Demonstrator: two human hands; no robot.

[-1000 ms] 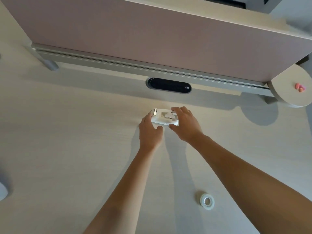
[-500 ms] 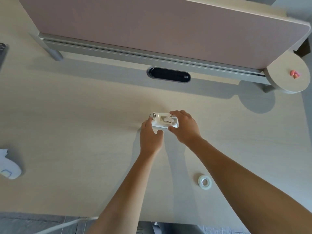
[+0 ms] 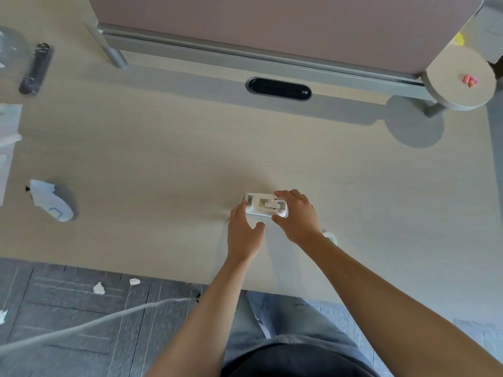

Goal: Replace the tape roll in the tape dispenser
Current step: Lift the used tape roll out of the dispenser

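A small white tape dispenser (image 3: 263, 205) lies on the light wooden desk (image 3: 168, 159), its open top showing a pale hub inside. My left hand (image 3: 243, 233) touches its left end with the fingertips, thumb spread below it. My right hand (image 3: 296, 216) grips the dispenser's right end, fingers over the top and thumb on the near side. The clear tape roll (image 3: 330, 236) lies on the desk just right of my right wrist, mostly hidden by the forearm.
A pink partition (image 3: 272, 28) with a grey rail closes the desk's far side, with a black cable slot (image 3: 278, 88) below it. A round side shelf (image 3: 462, 83) holds a pink item. A white device (image 3: 51, 204), a black object (image 3: 35, 68) and papers lie at the left.
The view has tilted down, showing the desk's front edge, floor and my lap. The dispenser and both hands have come nearer the front edge; the tape roll is now mostly behind my right forearm.
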